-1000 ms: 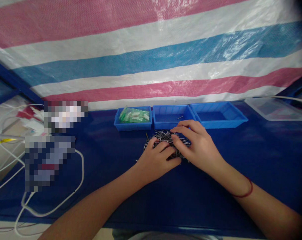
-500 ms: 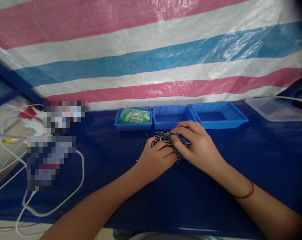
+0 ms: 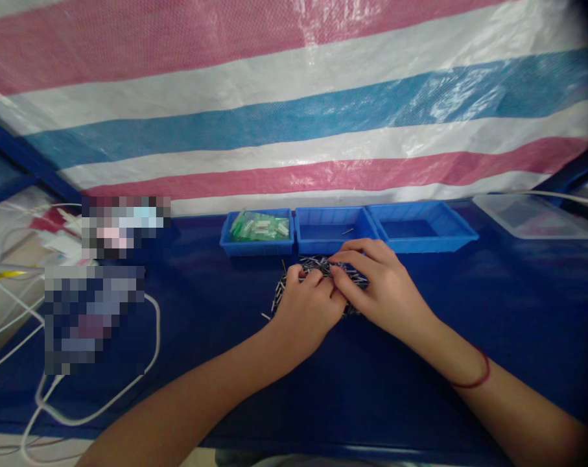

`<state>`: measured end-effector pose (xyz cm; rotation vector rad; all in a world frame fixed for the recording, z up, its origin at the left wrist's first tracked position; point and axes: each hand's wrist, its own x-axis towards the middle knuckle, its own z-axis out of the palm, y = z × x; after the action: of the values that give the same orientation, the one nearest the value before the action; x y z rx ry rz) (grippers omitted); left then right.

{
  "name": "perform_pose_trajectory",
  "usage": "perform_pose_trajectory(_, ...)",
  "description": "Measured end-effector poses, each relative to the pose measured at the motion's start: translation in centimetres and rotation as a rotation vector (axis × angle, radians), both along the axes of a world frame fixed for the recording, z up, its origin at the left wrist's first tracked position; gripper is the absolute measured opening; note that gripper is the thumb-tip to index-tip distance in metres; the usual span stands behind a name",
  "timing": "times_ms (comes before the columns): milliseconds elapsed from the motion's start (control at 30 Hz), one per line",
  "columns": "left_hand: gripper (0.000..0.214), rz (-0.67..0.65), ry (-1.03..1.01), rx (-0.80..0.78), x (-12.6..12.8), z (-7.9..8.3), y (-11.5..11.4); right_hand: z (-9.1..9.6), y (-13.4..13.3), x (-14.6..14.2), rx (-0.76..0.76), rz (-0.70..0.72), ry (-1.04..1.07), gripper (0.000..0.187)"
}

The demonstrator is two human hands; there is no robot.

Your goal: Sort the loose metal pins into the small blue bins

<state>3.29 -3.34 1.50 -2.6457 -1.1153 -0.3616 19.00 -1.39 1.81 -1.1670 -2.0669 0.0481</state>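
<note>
A heap of small dark metal pins (image 3: 317, 267) lies on the blue table (image 3: 225, 363) just before three blue trays. My left hand (image 3: 307, 311) rests on the heap's near left side with fingers curled into the pins. My right hand (image 3: 378, 285) lies on the heap's right side, its fingertips bent down and pinching among the pins beside my left fingers. What either hand holds is too small to make out. The left tray (image 3: 257, 243) holds green and white parts. The middle tray (image 3: 330, 235) holds a single pin. The right tray (image 3: 423, 230) looks bare inside.
A striped pink, white and blue tarp (image 3: 294, 104) hangs behind the trays. White cables (image 3: 104, 402) loop at the left by blurred items. A clear plastic lid or tray (image 3: 537, 217) sits at the far right. A red string circles my right wrist (image 3: 473, 376).
My left hand has slid forward and closer to my right hand, fingers curling tighter into the pins. My right hand stays in place with its fingertips working.
</note>
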Motion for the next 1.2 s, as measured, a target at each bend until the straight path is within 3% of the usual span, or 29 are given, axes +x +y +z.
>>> perform_pose_trajectory(267, 0.015, 0.018, -0.119, -0.033, -0.5, 0.3, 0.4, 0.4, 0.3, 0.5, 0.036, -0.056, 0.085, 0.01)
perform_pose_trajectory(367, 0.015, 0.072, -0.348, -0.161, -1.0, 1.0, 0.8, 1.0, 0.3, 0.8, -0.005, -0.053, 0.206, 0.012)
perform_pose_trajectory(500, 0.009, 0.124, -0.784, -0.348, -1.6, 1.3, 0.9, 1.4, -0.4, 0.2, -0.193, 0.048, 0.332, 0.019)
perform_pose_trajectory(600, 0.005, 0.125, -0.916, -0.402, -1.6, 0.9, 0.3, 0.9, -1.0, -0.6, -0.258, 0.114, 0.355, 0.019)
perform_pose_trajectory(833, 0.008, 0.139, -0.925, -0.372, -1.8, 0.2, -0.5, -0.1, -1.1, -1.1, -0.331, 0.177, 0.468, 0.016)
perform_pose_trajectory(1200, 0.017, 0.077, -0.766, -0.358, -2.1, 0.1, -0.2, 0.3, -1.4, -1.3, -0.227, 0.154, 0.405, 0.013)
